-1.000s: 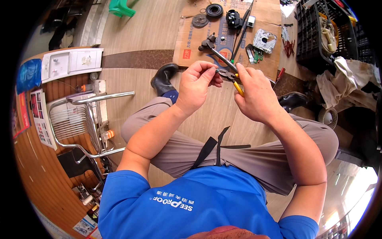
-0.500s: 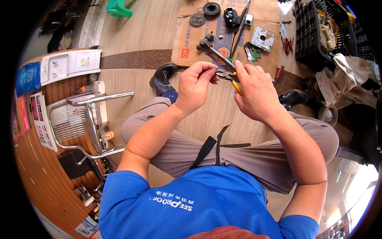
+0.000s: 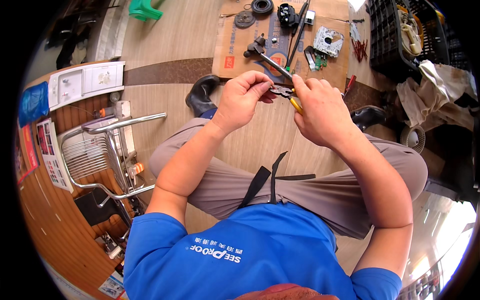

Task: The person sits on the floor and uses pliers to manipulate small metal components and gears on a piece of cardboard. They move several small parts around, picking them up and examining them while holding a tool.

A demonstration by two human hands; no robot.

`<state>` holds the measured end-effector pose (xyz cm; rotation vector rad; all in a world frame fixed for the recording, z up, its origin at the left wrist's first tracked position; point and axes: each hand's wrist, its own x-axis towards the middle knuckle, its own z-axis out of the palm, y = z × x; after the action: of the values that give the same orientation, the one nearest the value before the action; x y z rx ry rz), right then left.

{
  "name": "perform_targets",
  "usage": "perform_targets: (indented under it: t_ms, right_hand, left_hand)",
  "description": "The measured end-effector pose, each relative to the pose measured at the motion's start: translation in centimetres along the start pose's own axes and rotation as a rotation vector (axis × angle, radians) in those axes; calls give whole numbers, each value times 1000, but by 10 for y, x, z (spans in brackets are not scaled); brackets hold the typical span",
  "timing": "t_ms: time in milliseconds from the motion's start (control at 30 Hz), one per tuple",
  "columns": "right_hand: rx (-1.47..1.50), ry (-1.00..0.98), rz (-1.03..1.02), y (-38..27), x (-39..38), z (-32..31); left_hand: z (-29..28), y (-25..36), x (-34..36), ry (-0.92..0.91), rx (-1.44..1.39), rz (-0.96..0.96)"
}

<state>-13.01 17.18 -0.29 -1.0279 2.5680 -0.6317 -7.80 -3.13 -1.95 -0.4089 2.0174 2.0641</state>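
My right hand (image 3: 324, 111) is wrapped round a pair of pliers (image 3: 295, 104) with yellow grips, their metal jaws pointing left. At the tip of those jaws my left hand (image 3: 239, 102) is closed in a pinch, thumb against the forefinger. What sits between these fingertips is too small and too covered to make out. Just beyond both hands lies a hammer (image 3: 272, 62), head to the left, on a flattened cardboard sheet (image 3: 235, 42). The near end of its handle is hidden behind my right fingers.
On the cardboard are a round black part (image 3: 262, 6), a grey disc (image 3: 244, 19), a black mechanism (image 3: 287, 15) and a silver drive unit (image 3: 328, 41). A black crate (image 3: 387, 55) stands at the right, a red-handled screwdriver (image 3: 350, 84) nearer. A metal-framed chair (image 3: 95, 155) is at the left.
The whole view has shifted slightly, so the cardboard and its parts sit a little higher in the picture. Both hands keep nearly the same pose at the pliers.
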Motion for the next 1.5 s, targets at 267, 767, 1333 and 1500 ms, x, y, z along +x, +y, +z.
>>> perform_targets:
  t_ms: [267,767,1333,1500]
  right_hand:
    - [46,-98,64,-6,2,-4]
    - [51,-82,84,-9,9,3]
    - [118,-159,99,-8,15,13]
    - [117,-162,102,-8,16,14]
  left_hand:
    - [-3,-1,1,-27,28,12]
    - [-3,0,0,46,-139,-12]
    - [-3,-7,-2,123,162,135]
    - [-4,-9,-1,128,148,120]
